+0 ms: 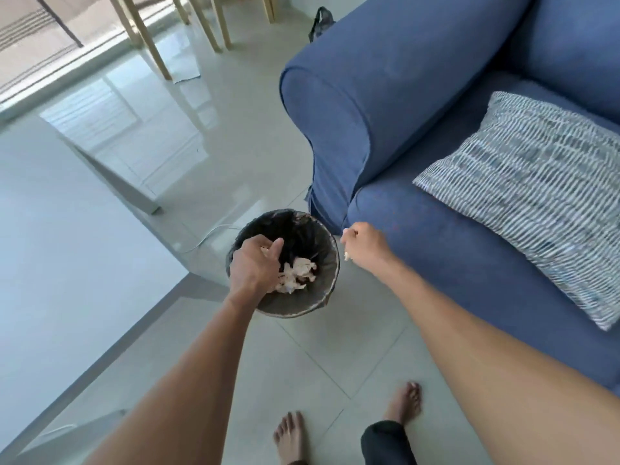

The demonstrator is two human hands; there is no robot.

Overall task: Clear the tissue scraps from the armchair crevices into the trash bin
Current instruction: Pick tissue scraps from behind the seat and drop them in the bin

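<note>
A round trash bin [327, 290] with a black liner stands on the floor beside the blue armchair [385, 105]. Crumpled white tissue scraps [297, 273] lie inside it. My left hand [255, 263] reaches into the bin over its left side, fingers curled; a bit of white shows under the fingers, so whether it holds a scrap is unclear. My right hand [364, 245] hovers at the bin's right rim, in front of the seat cushion, closed on a small tissue scrap [347, 256] that pokes out below the fist.
A striped grey-and-white cushion [533, 196] lies on the armchair seat. A glass-topped table [100, 182] stands to the left, close to the bin. Wooden chair legs [151, 38] are at the back. My bare feet [292, 437] stand on the tiled floor.
</note>
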